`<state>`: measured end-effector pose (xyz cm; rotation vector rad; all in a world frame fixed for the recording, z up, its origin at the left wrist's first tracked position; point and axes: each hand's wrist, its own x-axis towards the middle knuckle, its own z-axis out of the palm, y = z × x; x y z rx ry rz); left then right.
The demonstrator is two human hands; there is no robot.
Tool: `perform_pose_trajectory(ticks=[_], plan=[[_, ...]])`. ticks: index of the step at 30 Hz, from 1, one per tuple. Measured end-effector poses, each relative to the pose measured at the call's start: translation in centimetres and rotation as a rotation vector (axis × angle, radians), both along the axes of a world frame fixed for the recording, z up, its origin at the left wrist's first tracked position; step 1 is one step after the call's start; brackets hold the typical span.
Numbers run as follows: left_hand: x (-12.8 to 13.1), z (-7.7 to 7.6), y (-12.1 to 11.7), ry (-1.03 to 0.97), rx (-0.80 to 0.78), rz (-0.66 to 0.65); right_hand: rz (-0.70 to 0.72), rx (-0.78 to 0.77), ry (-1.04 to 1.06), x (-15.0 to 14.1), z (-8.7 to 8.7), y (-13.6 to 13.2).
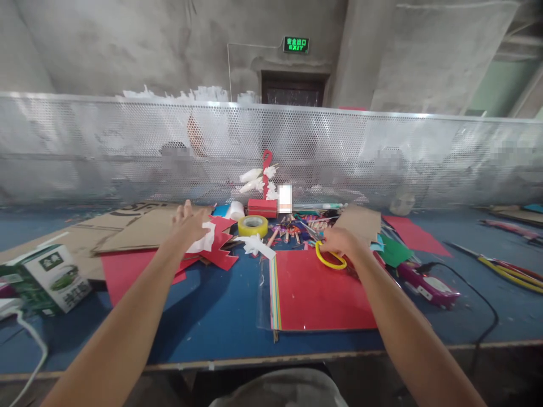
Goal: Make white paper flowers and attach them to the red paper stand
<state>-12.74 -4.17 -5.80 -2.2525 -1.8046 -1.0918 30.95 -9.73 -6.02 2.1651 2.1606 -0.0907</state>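
My left hand (189, 221) reaches over the left side of the bench with its fingers apart. Below it lie a white paper piece (203, 240), jagged red paper (221, 249) and a brown cardboard sheet (131, 229); whether the fingertips touch any of them I cannot tell. My right hand (340, 240) is closed on scissors with a yellow handle (331, 261), whose blades point away to the left. The scissors are above a stack of coloured paper (318, 294), red sheet on top, in a clear sleeve. Part of the handle is hidden by the fingers.
Yellow tape (253, 226), a crumpled white strip (254, 246) and a red stand with white paper flowers (266, 175) are in the middle. At left stands a green-and-white carton (53, 280). A purple device (428, 285) with a black cord and larger yellow-handled scissors (500, 265) lie right.
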Motion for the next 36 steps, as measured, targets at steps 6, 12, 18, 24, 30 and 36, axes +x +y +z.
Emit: perform_pose_trajectory(ticks=[6, 12, 18, 24, 30, 36], plan=[[7.1, -0.4, -1.1, 0.168, -0.101, -0.523, -0.061, 0.056, 0.0, 0.2, 0.7, -0.9], [11.4, -2.5, -1.9, 0.406, -0.036, -0.654, -0.04, 0.342, 0.05, -1.7, 1.9, -0.5], [11.5, -3.1, -2.1, 0.467, -0.005, -0.735, 0.19, 0.373, 0.191, -5.3, 1.9, -0.3], [12.3, -3.4, -2.0, 0.315, 0.114, -0.693, 0.437, 0.313, 0.421, -7.4, 1.1, -0.8], [13.7, 0.3, -3.1, -0.21, 0.092, -0.515, 0.498, 0.133, 1.098, -9.4, 0.4, -0.3], [15.4, 1.1, -2.9, -0.567, -0.245, -0.564, 0.384, 0.068, 1.649, -11.4, -0.7, 0.8]])
